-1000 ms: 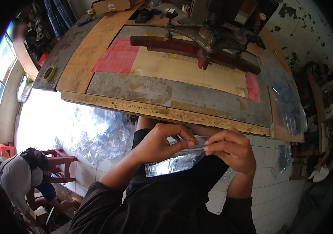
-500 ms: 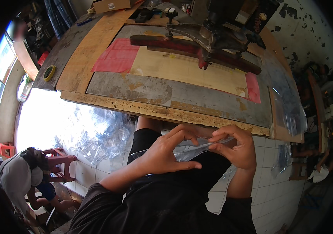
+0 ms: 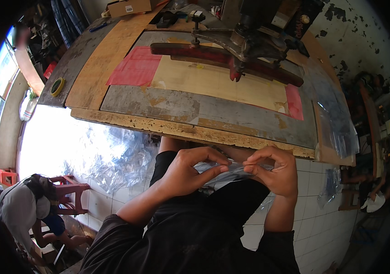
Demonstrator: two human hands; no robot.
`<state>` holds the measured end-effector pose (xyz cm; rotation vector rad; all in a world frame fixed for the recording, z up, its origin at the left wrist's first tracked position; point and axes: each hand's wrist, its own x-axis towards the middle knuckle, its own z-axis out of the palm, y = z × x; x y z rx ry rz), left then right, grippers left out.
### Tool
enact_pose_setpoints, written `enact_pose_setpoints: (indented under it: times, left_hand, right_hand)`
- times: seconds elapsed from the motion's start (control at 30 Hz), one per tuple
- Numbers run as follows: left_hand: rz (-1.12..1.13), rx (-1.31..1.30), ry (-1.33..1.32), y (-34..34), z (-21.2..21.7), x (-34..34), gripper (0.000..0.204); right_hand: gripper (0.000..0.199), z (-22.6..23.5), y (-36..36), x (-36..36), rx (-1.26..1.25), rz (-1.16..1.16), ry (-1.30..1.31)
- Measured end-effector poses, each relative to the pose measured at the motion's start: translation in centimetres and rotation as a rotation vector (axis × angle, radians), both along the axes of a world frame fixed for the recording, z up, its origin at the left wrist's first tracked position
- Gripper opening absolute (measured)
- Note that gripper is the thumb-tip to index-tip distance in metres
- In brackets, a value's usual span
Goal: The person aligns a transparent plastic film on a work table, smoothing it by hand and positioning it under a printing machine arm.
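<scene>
In front of my lap, below the worktable's front edge, my right hand [image 3: 276,172] pinches a thin clear plastic sheet [image 3: 236,173] between thumb and fingertips. My left hand [image 3: 190,170] faces it, thumb and index fingertips brought together at the sheet's other side in a pinch. The see-through sheet sags between the two hands, and its outline is hard to make out. Beyond the hands stands the worn worktable [image 3: 190,130], with a pale yellow sheet [image 3: 204,81] edged by red patches [image 3: 133,68] under a heavy press arm with a red bar [image 3: 231,64].
Loose clear plastic pieces [image 3: 122,160] are heaped on the floor at left. More clear sheets [image 3: 336,116] lie on the table's right side. A yellow tape roll [image 3: 57,86] sits at the left edge. A person [image 3: 21,205] bends beside a red stool [image 3: 74,192] at lower left.
My left hand's thumb has risen to meet its index finger, closing the open hand into a pinch at the sheet. My right hand stays nearly in place.
</scene>
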<state>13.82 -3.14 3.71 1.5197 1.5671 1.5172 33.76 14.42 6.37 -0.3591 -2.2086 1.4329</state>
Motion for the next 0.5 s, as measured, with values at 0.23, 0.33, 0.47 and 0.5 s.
enact_pose_setpoints:
  times: [0.23,0.33,0.47,0.5]
  left_hand:
    - [0.037,-0.004,-0.119,0.1,-0.9,0.6,0.019]
    - [0.062,-0.032,-0.238,0.4,-1.2,0.7,0.023]
    - [0.033,-0.035,-0.137,0.6,-2.2,0.5,0.029]
    - [0.032,-0.036,-0.138,0.6,-2.1,0.5,0.029]
  right_hand:
    - [0.023,-0.4,0.8,0.3,0.100,0.052,-0.011]
    - [0.025,-0.4,0.6,0.1,-0.096,-0.011,-0.029]
    - [0.030,0.7,-0.4,-1.2,0.249,0.001,-0.045]
    - [0.032,0.8,-0.7,-1.5,0.336,0.003,-0.042]
